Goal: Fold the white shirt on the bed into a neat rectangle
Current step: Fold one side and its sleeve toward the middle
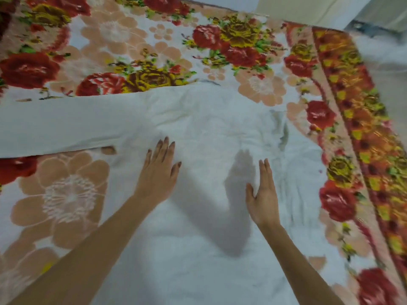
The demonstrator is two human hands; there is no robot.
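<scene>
The white shirt lies spread flat on the flowered bed cover. Its body runs down the middle of the view, and one long sleeve stretches out to the left edge. My left hand rests palm down on the shirt near where the sleeve joins the body, fingers spread. My right hand hovers just above the shirt's middle, fingers straight and together, casting a shadow to its left. Neither hand holds any cloth. The right part of the shirt is wrinkled, with a dark seam or collar edge showing.
The bed cover's orange and red patterned border runs diagonally down the right side. Beyond it at the top right are a pale wall and a blurred white area off the bed's edge.
</scene>
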